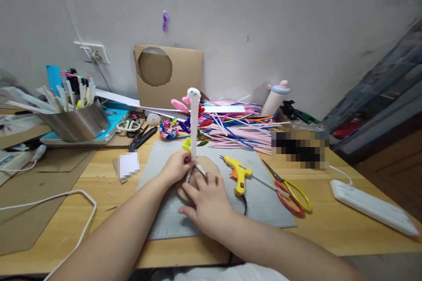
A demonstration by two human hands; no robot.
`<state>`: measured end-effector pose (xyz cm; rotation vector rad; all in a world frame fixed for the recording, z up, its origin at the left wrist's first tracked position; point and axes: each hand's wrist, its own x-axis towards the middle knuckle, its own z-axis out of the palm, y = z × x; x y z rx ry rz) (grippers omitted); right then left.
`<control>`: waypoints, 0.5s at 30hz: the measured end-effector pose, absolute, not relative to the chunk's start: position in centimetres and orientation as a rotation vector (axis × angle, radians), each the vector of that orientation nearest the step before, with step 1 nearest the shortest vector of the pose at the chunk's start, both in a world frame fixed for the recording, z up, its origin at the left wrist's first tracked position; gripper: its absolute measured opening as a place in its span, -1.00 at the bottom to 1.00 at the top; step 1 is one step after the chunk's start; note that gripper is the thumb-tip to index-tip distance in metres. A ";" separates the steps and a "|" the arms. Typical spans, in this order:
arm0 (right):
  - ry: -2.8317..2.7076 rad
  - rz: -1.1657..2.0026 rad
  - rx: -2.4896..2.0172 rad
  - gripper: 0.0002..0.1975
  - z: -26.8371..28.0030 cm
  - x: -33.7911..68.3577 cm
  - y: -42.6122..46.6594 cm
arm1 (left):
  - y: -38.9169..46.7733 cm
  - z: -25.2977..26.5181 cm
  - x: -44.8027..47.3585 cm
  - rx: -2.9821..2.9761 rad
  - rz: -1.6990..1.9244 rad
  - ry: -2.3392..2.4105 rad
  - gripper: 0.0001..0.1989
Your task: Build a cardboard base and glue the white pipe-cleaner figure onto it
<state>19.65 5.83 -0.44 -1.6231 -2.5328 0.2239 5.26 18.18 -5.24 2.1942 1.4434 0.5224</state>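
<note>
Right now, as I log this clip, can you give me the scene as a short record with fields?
Left hand: at the foot of the upright white fuzzy figure
Right hand: spread over the cardboard disc
Work surface: grey mat on a wooden table
Right of the disc: yellow glue gun, then scissors
Beyond the mat: pile of coloured pipe cleaners
Against the wall: cardboard sheet with a round hole

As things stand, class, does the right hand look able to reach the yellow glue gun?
Probably yes: the right hand is spread over the cardboard disc, and the yellow glue gun lies just to its right on the grey mat, with nothing visible blocking the way.
</note>
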 end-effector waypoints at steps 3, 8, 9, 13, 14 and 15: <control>-2.509 0.160 -1.581 -0.48 -0.5 19.7 5.6 | 18.2 -5.3 5.3 2.185 0.527 1.430 -0.69; -2.507 0.116 -1.539 -0.56 -0.8 19.8 5.6 | 18.2 -5.3 5.2 2.188 0.525 1.429 -0.68; -2.507 0.115 -1.541 -0.55 -0.8 19.8 5.6 | 18.2 -5.3 5.2 2.192 0.523 1.433 -0.69; -2.520 0.124 -1.545 -0.60 -0.6 19.8 5.7 | 18.2 -5.3 5.2 2.209 0.508 1.448 -0.69; -2.530 0.139 -1.531 -0.61 -0.5 20.0 5.8 | 18.2 -5.3 5.2 2.213 0.503 1.451 -0.69; -2.544 0.164 -1.511 -0.62 -0.4 20.3 5.8 | 18.2 -5.3 5.2 2.216 0.498 1.453 -0.69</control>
